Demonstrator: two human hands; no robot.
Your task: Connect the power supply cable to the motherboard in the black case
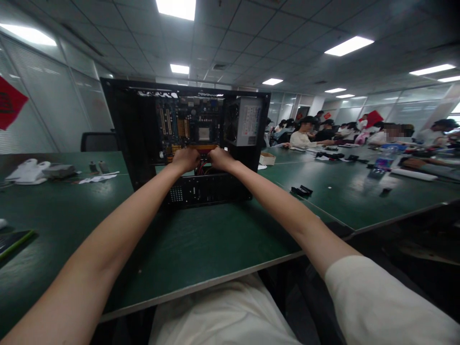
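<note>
An open black computer case (122, 134) stands upright on the green table (201, 244), its blue motherboard (187, 122) and grey power supply (244, 122) facing me. My left hand (186, 159) and my right hand (220, 159) reach into the case side by side. Both are closed on a long yellow-orange part (203, 148) at the motherboard's lower edge, one hand at each end. Red wires (202, 168) show just below the hands. The fingertips are hidden behind the knuckles.
White cloth and small parts (36, 171) lie at the table's far left. A small box (267, 158) sits to the right of the case, and black pieces (302, 190) lie nearer. Several people sit at tables at the far right. A dark chair (98, 142) stands behind.
</note>
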